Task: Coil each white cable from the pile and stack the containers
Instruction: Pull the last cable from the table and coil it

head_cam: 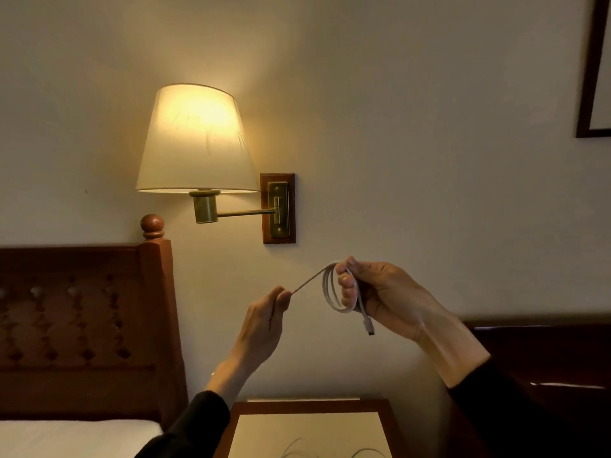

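The white cable [334,289] hangs in a few loops from the right hand [380,292], whose grip is closed on the top of the coil with thumb and fingers curled round it; a plug end dangles below that grip. One strand runs tight, down and left, to the left hand [267,315], pinched between thumb and curled fingers. Both forearms rise from dark sleeves, hands raised before the wall. Below the grips, more cable [297,449] lies on the bench [310,424]. Above the left hand glows a lamp [196,140].
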`<state>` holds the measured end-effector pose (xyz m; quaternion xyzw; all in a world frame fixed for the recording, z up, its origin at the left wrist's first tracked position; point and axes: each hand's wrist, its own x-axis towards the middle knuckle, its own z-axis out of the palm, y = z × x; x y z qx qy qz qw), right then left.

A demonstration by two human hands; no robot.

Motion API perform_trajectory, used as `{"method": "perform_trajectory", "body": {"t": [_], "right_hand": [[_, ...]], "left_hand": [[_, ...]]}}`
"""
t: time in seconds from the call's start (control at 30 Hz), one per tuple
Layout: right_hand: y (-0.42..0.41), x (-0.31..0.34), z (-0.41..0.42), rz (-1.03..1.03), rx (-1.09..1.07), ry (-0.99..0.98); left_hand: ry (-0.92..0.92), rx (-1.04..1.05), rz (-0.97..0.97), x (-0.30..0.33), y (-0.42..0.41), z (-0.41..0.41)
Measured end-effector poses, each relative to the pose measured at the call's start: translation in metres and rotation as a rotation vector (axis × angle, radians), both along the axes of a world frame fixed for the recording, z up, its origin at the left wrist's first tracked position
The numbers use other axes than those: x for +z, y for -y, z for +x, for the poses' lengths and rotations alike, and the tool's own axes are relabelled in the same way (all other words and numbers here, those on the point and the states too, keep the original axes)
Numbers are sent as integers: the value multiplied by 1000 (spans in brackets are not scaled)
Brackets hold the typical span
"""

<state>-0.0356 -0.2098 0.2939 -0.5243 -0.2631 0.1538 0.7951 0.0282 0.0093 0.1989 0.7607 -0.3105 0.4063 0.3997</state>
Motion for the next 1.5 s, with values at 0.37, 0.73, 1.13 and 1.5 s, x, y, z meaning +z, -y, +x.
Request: {"method": "perform_trajectory", "body": {"t": [0.37, 0.73, 1.13, 1.5], "right_hand": [[-14, -6, 18, -42, -328, 152], [-22, -23, 3, -448, -507, 485], [-20, -26, -2, -486, -376, 446], [-28, -14, -1, -358, -147, 191]], "left_hand": [[-584, 239, 851, 0, 27, -44], [236, 101, 602, 65, 21, -83], [154, 30, 563, 75, -16, -50], [50, 188, 221, 63, 2, -57]]}}
